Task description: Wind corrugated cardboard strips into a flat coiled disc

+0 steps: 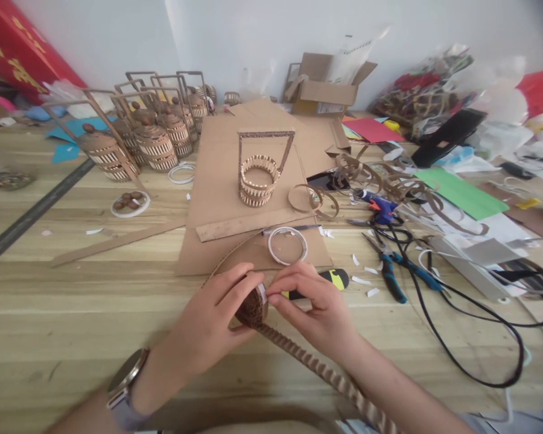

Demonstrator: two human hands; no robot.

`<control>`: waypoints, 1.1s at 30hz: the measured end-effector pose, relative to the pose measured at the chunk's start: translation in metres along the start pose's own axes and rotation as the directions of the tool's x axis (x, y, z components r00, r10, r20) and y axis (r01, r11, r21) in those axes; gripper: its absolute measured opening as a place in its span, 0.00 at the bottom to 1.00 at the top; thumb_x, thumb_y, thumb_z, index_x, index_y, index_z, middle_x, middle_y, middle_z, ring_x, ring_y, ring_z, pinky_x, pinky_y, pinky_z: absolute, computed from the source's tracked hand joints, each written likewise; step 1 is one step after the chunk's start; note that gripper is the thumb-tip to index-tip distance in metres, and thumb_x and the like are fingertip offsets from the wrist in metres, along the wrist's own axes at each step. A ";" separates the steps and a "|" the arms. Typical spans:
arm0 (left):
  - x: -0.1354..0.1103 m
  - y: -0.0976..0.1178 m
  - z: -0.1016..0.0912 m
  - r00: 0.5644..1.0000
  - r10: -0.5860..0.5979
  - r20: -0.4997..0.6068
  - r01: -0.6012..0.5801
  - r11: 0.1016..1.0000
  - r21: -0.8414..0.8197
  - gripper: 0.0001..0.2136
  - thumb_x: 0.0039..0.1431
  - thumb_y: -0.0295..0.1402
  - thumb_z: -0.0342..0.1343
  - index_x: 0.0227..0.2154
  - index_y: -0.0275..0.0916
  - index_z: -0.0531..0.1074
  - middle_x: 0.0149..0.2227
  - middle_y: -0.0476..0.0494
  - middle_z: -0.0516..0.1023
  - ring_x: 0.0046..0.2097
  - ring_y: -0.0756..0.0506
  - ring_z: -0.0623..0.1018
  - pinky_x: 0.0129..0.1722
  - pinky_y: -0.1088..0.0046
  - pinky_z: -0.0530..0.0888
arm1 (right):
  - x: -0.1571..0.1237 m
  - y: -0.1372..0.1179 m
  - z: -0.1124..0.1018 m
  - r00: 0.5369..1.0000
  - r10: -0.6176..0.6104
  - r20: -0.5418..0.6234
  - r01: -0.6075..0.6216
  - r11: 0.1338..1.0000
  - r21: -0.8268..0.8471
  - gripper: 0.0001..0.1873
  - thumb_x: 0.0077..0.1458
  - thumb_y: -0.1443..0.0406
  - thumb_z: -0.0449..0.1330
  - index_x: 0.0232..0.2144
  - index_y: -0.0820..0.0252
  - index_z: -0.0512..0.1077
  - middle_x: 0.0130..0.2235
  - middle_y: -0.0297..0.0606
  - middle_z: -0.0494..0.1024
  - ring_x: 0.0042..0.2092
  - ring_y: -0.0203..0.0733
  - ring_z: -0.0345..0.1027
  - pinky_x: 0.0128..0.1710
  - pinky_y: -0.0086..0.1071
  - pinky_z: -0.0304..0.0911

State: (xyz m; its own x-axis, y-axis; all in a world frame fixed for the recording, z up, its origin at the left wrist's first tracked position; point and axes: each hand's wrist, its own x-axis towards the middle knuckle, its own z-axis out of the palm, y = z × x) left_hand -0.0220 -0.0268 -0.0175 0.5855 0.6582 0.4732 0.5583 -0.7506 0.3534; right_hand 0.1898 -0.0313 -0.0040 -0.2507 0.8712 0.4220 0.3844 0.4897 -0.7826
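My left hand is wrapped round a small coil of corrugated cardboard strip, low in the middle of the view. From the coil a long ridged tail runs down to the lower right, under my right forearm. My right hand pinches at a small white piece of tape or paper on the coil's right side. Just beyond the hands lies a white tape ring. A black and yellow-green tool handle shows partly behind my right hand.
A slatted basket with a square handle stands on a cardboard sheet. Several lidded baskets stand back left. Pliers, a blue glue gun, black cables and curled cardboard strips crowd the right.
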 end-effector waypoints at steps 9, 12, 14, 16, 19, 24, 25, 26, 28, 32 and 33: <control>-0.001 -0.001 0.004 0.998 0.001 0.069 -0.009 0.994 0.105 0.25 0.59 0.24 0.58 0.59 0.36 0.61 0.55 0.29 0.73 0.53 0.33 0.78 0.50 0.54 0.79 | 0.001 0.001 0.001 0.998 -0.069 -0.002 0.068 0.984 -0.164 0.05 0.56 0.69 0.63 0.30 0.53 0.76 0.31 0.34 0.80 0.34 0.42 0.74 0.38 0.38 0.63; -0.001 -0.001 0.004 0.997 -0.007 0.080 -0.002 0.995 0.103 0.25 0.59 0.25 0.57 0.59 0.37 0.61 0.55 0.30 0.73 0.53 0.33 0.78 0.50 0.54 0.79 | 0.000 0.002 0.002 0.998 -0.069 -0.004 0.067 0.985 -0.157 0.06 0.56 0.70 0.63 0.30 0.53 0.76 0.31 0.34 0.81 0.35 0.41 0.75 0.37 0.37 0.63; -0.002 -0.002 0.004 0.997 -0.008 0.072 0.000 0.994 0.106 0.25 0.59 0.25 0.57 0.59 0.37 0.61 0.55 0.30 0.73 0.53 0.33 0.78 0.49 0.54 0.79 | -0.001 0.003 0.004 0.998 -0.069 0.005 0.069 0.985 -0.161 0.06 0.57 0.69 0.62 0.30 0.53 0.76 0.31 0.34 0.81 0.34 0.41 0.75 0.37 0.37 0.63; -0.002 -0.003 0.004 0.998 -0.004 0.069 -0.004 0.994 0.113 0.25 0.59 0.25 0.57 0.59 0.37 0.60 0.55 0.29 0.73 0.53 0.33 0.78 0.49 0.53 0.79 | -0.002 0.003 0.005 0.997 -0.079 0.014 0.080 0.982 -0.173 0.05 0.58 0.69 0.62 0.31 0.53 0.75 0.31 0.34 0.82 0.33 0.41 0.75 0.37 0.37 0.64; -0.003 -0.003 0.004 0.996 -0.009 0.084 -0.001 0.992 0.122 0.25 0.59 0.25 0.57 0.59 0.37 0.60 0.55 0.30 0.73 0.53 0.33 0.78 0.50 0.54 0.79 | -0.002 0.004 0.007 0.995 -0.096 0.012 0.096 0.979 -0.182 0.05 0.59 0.69 0.61 0.31 0.54 0.75 0.30 0.33 0.82 0.32 0.40 0.75 0.36 0.36 0.63; -0.003 -0.002 0.003 0.995 -0.023 0.102 0.009 0.991 0.133 0.26 0.58 0.25 0.58 0.59 0.38 0.60 0.56 0.30 0.73 0.52 0.34 0.78 0.49 0.55 0.79 | -0.003 0.004 0.009 0.993 -0.116 -0.009 0.113 0.980 -0.165 0.06 0.57 0.70 0.62 0.30 0.54 0.74 0.30 0.31 0.82 0.30 0.38 0.74 0.36 0.36 0.61; -0.003 -0.001 0.003 0.994 -0.023 0.105 0.009 0.991 0.136 0.26 0.58 0.25 0.58 0.59 0.38 0.60 0.56 0.30 0.73 0.52 0.33 0.78 0.49 0.55 0.80 | -0.003 0.004 0.010 0.993 -0.115 -0.009 0.112 0.980 -0.162 0.06 0.57 0.70 0.62 0.30 0.54 0.73 0.30 0.31 0.82 0.30 0.38 0.74 0.36 0.37 0.61; -0.003 0.000 0.003 0.994 -0.022 0.105 0.008 0.991 0.137 0.26 0.58 0.24 0.58 0.59 0.38 0.60 0.56 0.30 0.73 0.52 0.33 0.78 0.48 0.55 0.80 | -0.003 0.004 0.010 0.993 -0.114 -0.011 0.111 0.981 -0.160 0.06 0.57 0.71 0.62 0.30 0.54 0.73 0.30 0.31 0.83 0.31 0.38 0.74 0.37 0.37 0.61; -0.003 0.000 0.003 0.994 -0.018 0.107 0.004 0.991 0.134 0.26 0.57 0.24 0.58 0.59 0.37 0.60 0.56 0.29 0.73 0.51 0.32 0.79 0.48 0.54 0.80 | -0.003 0.004 0.011 0.993 -0.117 -0.018 0.113 0.981 -0.161 0.07 0.56 0.72 0.62 0.30 0.54 0.72 0.30 0.31 0.82 0.31 0.38 0.75 0.38 0.37 0.62; -0.002 0.000 0.003 0.994 -0.003 0.106 -0.011 0.991 0.134 0.26 0.57 0.23 0.59 0.58 0.35 0.61 0.55 0.27 0.73 0.49 0.31 0.80 0.45 0.53 0.81 | -0.005 0.004 0.015 0.991 -0.130 -0.040 0.121 0.976 -0.178 0.09 0.55 0.74 0.60 0.29 0.54 0.71 0.30 0.31 0.82 0.31 0.38 0.75 0.38 0.37 0.62; -0.002 0.000 0.003 0.994 -0.002 0.108 -0.012 0.991 0.137 0.26 0.57 0.24 0.59 0.58 0.35 0.61 0.55 0.27 0.73 0.49 0.31 0.80 0.45 0.54 0.81 | -0.005 0.005 0.015 0.990 -0.135 -0.044 0.124 0.975 -0.184 0.09 0.54 0.74 0.60 0.29 0.55 0.70 0.29 0.31 0.81 0.31 0.38 0.75 0.38 0.36 0.62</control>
State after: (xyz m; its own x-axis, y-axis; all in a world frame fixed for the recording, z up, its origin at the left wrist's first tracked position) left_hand -0.0218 -0.0282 -0.0208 0.6442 0.6624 0.3824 0.6261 -0.7439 0.2339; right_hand 0.1792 -0.0340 -0.0170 -0.2610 0.7980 0.5431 0.5067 0.5922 -0.6266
